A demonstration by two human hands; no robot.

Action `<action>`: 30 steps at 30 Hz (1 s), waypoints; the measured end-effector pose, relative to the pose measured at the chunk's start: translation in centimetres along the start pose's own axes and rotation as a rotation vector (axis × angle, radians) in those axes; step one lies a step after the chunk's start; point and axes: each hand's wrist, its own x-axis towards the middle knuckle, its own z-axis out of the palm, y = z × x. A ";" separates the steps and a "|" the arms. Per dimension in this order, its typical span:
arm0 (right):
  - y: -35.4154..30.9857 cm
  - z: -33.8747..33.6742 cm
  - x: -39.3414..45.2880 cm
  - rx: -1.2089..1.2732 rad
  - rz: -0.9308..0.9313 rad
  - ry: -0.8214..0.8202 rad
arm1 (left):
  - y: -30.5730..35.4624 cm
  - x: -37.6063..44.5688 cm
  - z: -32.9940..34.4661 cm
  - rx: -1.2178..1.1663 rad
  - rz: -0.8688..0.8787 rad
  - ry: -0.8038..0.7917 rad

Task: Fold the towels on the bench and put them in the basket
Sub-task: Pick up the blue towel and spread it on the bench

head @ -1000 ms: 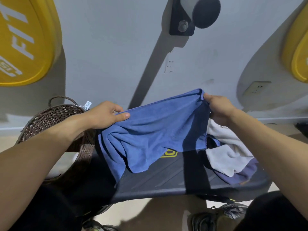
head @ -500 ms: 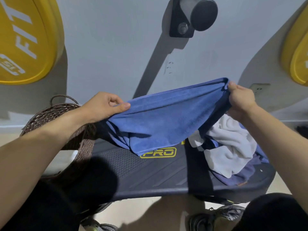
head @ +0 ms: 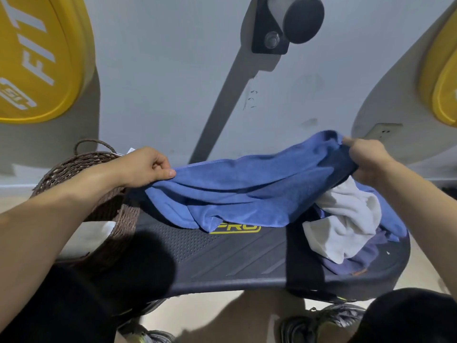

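We hold the blue towel (head: 247,194) stretched out over the black bench (head: 247,258). Our left hand (head: 146,167) pinches one end beside the woven basket (head: 81,169). Our right hand (head: 366,159) grips the other end in curled fingers. A moment ago the towel was pulled tight and high. Now it sags, and its bottom edge touches the bench. We think we are laying it down flat to start folding. The white towel (head: 346,219) and another blue one wait in a pile on the right.
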 end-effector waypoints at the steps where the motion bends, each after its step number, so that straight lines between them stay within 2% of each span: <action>1: 0.1 0.3 -0.9 -0.067 0.019 -0.149 | -0.1 0.0 0.4 -0.004 0.007 -0.010; 4: 0.9 1.2 -2.8 -0.455 0.054 -0.650 | -0.1 0.3 2.5 0.026 0.031 -0.083; 5: 1.6 1.5 -3.1 -0.599 0.029 -0.770 | -0.1 0.5 3.4 0.061 0.043 -0.114; 7: 3.0 2.3 -3.4 -0.790 0.044 -0.890 | -0.1 0.8 5.6 0.141 0.057 -0.198; 9: 4.5 3.0 -3.5 -0.904 0.074 -0.909 | 0.0 0.9 7.7 0.175 0.048 -0.295; 11: 6.0 3.7 -3.2 -1.063 0.011 -0.834 | -0.1 0.7 9.2 0.115 0.016 -0.389; 13: 7.6 4.3 -2.7 -1.290 -0.161 -0.705 | -0.2 0.5 10.0 0.038 -0.030 -0.425; 15: 9.5 5.1 -2.2 -1.441 -0.382 -0.618 | -0.7 0.5 10.6 0.069 -0.075 -0.353; 17: 11.7 6.0 -1.9 -1.430 -0.493 -0.651 | -1.1 0.5 10.8 0.200 -0.122 -0.202; 20: 14.5 7.8 -2.2 -1.345 -0.460 -0.746 | -2.0 0.6 10.4 0.329 -0.213 -0.041; 22: 16.0 8.7 -2.7 -1.342 -0.470 -0.704 | -2.6 0.5 10.1 0.395 -0.298 -0.067; 25: 17.2 9.2 -3.2 -1.379 -0.499 -0.639 | -3.2 0.1 10.0 0.442 -0.376 -0.229; 27: 17.3 9.3 -3.2 -1.452 -0.548 -0.678 | -3.1 -0.1 10.0 0.459 -0.345 -0.305; 30: 16.6 9.5 -3.4 -1.450 -0.588 -0.802 | -2.5 0.0 9.5 0.446 -0.259 -0.257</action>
